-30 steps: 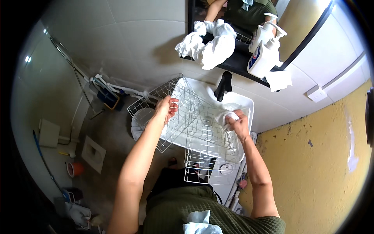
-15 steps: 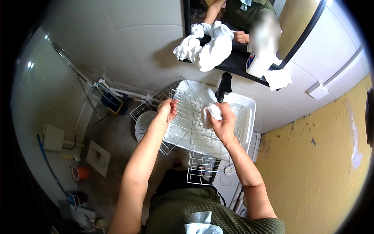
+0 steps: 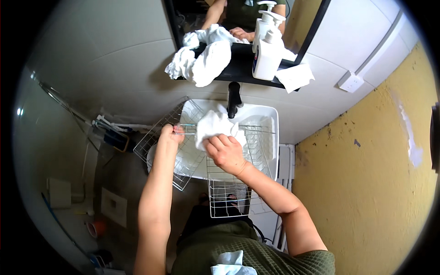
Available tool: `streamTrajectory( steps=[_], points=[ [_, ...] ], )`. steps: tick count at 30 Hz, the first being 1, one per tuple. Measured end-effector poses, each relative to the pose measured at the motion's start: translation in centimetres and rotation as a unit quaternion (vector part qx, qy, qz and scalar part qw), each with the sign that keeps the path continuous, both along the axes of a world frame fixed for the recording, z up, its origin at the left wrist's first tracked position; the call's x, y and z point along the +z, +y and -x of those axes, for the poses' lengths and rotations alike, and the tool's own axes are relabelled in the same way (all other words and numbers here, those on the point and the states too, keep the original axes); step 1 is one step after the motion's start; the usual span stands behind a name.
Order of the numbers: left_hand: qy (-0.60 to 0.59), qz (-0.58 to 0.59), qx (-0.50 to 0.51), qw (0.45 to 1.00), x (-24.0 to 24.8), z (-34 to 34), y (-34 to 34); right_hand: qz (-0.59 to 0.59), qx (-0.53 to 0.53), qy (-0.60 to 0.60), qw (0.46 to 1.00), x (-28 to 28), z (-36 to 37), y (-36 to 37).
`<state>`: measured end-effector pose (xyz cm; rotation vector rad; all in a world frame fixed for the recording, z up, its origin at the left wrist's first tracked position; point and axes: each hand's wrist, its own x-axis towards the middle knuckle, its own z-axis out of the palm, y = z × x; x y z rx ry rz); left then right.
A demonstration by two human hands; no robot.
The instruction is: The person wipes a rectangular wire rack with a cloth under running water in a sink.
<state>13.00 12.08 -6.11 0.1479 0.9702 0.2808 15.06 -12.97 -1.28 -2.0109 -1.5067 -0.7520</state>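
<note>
My left hand [image 3: 178,132] is closed around the edge of a wire rack over the sink. In my right hand [image 3: 224,153] is a white cloth [image 3: 214,124], bunched and pressed against the rack's wires. Part of the held rack lies hidden under the cloth. Another wire rack [image 3: 182,184] lies slantwise across the left side of the white sink [image 3: 277,137]. Wire grid [image 3: 229,201] also juts out past the sink's front edge; overlapping wires make it unclear which rack this belongs to.
A black faucet [image 3: 234,98] stands at the sink's back. Above it, a black shelf [image 3: 240,59] carries crumpled white cloths [image 3: 213,62], white pump bottles [image 3: 268,55] and white paper [image 3: 295,77]. A yellow wall [image 3: 357,183] rises at right; a squat toilet [image 3: 113,206] is at floor level left.
My right hand has moved left with the cloth, which now looks more spread out over the wires. The whole view has shifted, and my left hand still grips the rack.
</note>
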Motion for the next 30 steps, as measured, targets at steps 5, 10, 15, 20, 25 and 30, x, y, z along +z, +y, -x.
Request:
streamTrajectory(
  steps=[5, 10, 15, 20, 25, 30],
  points=[
    [0.039, -0.008, -0.053, 0.998, 0.5, 0.2, 0.1, 0.055, -0.076, 0.076, 0.993, -3.1, -2.4, -5.2],
    [0.02, -0.018, -0.046, 0.999, 0.4, 0.5, -0.2, 0.039, -0.085, 0.126, 0.988, -3.3, -2.3, -7.0],
    [0.033, -0.089, -0.084, 0.992, 0.8, 0.8, -1.7, -0.02, -0.15, 0.19, 0.97, -5.3, -2.6, -10.0],
    [0.013, -0.128, -0.106, 0.986, 0.5, 1.9, -2.5, -0.057, -0.209, 0.238, 0.947, -6.6, -2.7, -12.6],
    [0.033, -0.194, -0.128, 0.972, 1.9, 2.5, -4.1, -0.004, -0.241, 0.251, 0.938, -7.9, -2.4, -15.4],
    [0.019, -0.227, -0.114, 0.967, 2.7, 3.3, -5.5, 0.018, -0.271, 0.313, 0.91, -8.7, -2.7, -17.1]
  ],
)
